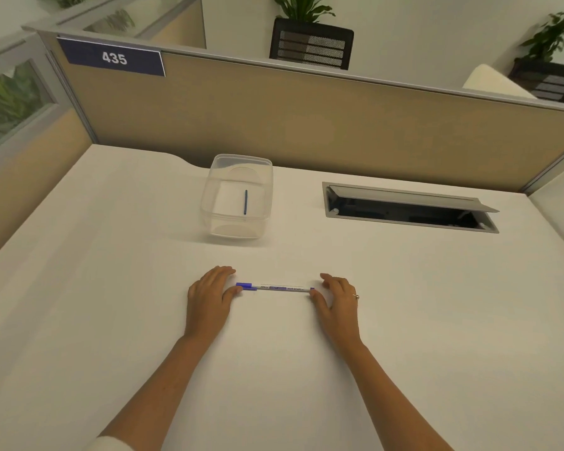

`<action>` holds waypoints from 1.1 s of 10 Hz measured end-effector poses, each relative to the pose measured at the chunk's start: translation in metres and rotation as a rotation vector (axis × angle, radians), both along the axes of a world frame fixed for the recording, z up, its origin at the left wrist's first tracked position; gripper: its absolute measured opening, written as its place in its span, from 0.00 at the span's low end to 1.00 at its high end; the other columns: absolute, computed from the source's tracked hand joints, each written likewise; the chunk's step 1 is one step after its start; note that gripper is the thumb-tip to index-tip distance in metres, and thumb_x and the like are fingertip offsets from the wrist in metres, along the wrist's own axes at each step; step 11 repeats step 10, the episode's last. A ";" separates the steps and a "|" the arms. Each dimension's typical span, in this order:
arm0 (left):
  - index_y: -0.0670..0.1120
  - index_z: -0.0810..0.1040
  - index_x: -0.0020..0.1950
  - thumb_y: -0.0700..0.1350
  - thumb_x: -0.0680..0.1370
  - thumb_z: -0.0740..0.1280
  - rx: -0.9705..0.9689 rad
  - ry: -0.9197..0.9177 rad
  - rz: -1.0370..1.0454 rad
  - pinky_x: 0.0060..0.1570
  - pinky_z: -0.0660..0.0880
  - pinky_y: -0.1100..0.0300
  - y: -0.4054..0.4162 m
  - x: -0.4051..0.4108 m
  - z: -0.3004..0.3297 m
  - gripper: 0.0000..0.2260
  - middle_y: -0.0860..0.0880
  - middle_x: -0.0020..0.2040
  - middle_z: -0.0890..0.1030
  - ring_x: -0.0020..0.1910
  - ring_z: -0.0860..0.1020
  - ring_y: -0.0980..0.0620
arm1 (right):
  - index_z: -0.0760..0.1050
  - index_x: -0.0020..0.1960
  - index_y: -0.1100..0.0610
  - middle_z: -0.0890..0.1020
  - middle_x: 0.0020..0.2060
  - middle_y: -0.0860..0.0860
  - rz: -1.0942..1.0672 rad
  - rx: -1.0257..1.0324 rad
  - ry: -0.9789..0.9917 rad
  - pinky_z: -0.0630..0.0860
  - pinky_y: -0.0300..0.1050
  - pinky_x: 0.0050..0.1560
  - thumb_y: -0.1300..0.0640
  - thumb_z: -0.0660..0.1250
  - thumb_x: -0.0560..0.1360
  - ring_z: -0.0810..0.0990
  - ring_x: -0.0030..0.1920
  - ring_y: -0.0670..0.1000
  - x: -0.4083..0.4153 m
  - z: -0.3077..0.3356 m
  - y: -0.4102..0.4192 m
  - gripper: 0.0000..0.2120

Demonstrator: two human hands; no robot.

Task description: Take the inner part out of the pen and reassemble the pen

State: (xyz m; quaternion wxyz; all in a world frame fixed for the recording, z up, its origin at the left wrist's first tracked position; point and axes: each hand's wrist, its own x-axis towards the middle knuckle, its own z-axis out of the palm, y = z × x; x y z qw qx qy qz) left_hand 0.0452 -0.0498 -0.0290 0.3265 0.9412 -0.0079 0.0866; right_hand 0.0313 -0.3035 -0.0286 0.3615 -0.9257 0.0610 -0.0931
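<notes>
Since the pen (275, 287) lies on the bench (404, 304), each end is pinched by loosely curled hands: left hand (209, 296), right hand (336, 297); ends are best gripped firmly before being pulled apart.

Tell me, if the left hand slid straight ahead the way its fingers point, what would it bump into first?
Probably the clear plastic container, though depth is hard to judge. The left hand points forward and slightly right; the bare white desk lies between. The pen sits beside its thumb, outside that line.

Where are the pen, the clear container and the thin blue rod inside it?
pen (279, 287): head view, middle of barrel.
clear container (238, 231): head view, near wall.
thin blue rod (245, 201): head view, mid-length.
</notes>
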 end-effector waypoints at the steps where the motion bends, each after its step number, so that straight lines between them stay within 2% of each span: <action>1: 0.42 0.74 0.65 0.44 0.77 0.65 0.048 0.031 -0.078 0.66 0.63 0.49 0.003 -0.006 -0.002 0.16 0.44 0.67 0.75 0.70 0.69 0.44 | 0.71 0.63 0.60 0.76 0.60 0.55 0.031 -0.060 0.015 0.66 0.50 0.62 0.55 0.66 0.76 0.72 0.61 0.56 -0.007 0.000 -0.003 0.18; 2: 0.40 0.69 0.69 0.50 0.79 0.60 0.163 0.055 -0.122 0.70 0.60 0.48 0.004 -0.020 -0.001 0.21 0.43 0.72 0.68 0.73 0.64 0.43 | 0.71 0.64 0.63 0.75 0.63 0.58 0.085 -0.211 0.003 0.68 0.51 0.62 0.58 0.65 0.76 0.72 0.64 0.60 -0.018 -0.002 -0.003 0.18; 3: 0.40 0.63 0.73 0.64 0.77 0.39 0.282 0.113 -0.143 0.72 0.56 0.47 0.005 -0.033 0.000 0.37 0.43 0.76 0.61 0.75 0.59 0.43 | 0.65 0.70 0.62 0.69 0.70 0.57 0.084 -0.340 0.057 0.62 0.53 0.69 0.53 0.60 0.79 0.64 0.72 0.58 -0.030 -0.005 -0.004 0.22; 4: 0.41 0.57 0.75 0.67 0.71 0.27 0.366 0.150 -0.162 0.73 0.51 0.49 0.007 -0.043 -0.003 0.45 0.43 0.77 0.55 0.76 0.54 0.44 | 0.52 0.75 0.58 0.54 0.76 0.53 0.137 -0.414 0.169 0.47 0.50 0.74 0.45 0.52 0.80 0.50 0.76 0.53 -0.041 -0.010 -0.009 0.28; 5: 0.41 0.56 0.75 0.67 0.70 0.26 0.403 0.160 -0.188 0.73 0.50 0.48 0.009 -0.054 -0.002 0.45 0.42 0.78 0.54 0.76 0.54 0.43 | 0.45 0.76 0.56 0.46 0.77 0.52 0.196 -0.475 0.227 0.42 0.50 0.75 0.42 0.47 0.80 0.44 0.76 0.52 -0.052 -0.012 -0.013 0.30; 7: 0.43 0.50 0.76 0.66 0.68 0.23 0.450 0.160 -0.178 0.74 0.46 0.50 0.010 -0.071 -0.002 0.46 0.44 0.78 0.49 0.77 0.49 0.45 | 0.43 0.76 0.57 0.44 0.77 0.52 0.185 -0.495 0.236 0.41 0.50 0.75 0.43 0.45 0.80 0.42 0.76 0.51 -0.070 -0.013 -0.013 0.30; 8: 0.41 0.54 0.76 0.66 0.69 0.24 0.430 0.158 -0.177 0.73 0.49 0.48 0.008 -0.073 0.003 0.46 0.42 0.78 0.53 0.76 0.53 0.43 | 0.42 0.76 0.57 0.44 0.77 0.52 0.182 -0.491 0.251 0.41 0.50 0.75 0.43 0.45 0.80 0.42 0.76 0.51 -0.070 -0.013 -0.011 0.30; 11: 0.39 0.56 0.75 0.66 0.72 0.29 0.414 0.132 -0.187 0.72 0.51 0.45 0.008 -0.070 0.009 0.43 0.41 0.77 0.54 0.75 0.55 0.40 | 0.40 0.75 0.56 0.40 0.76 0.49 0.166 -0.427 0.201 0.39 0.48 0.74 0.43 0.45 0.80 0.40 0.76 0.50 -0.070 -0.012 -0.012 0.30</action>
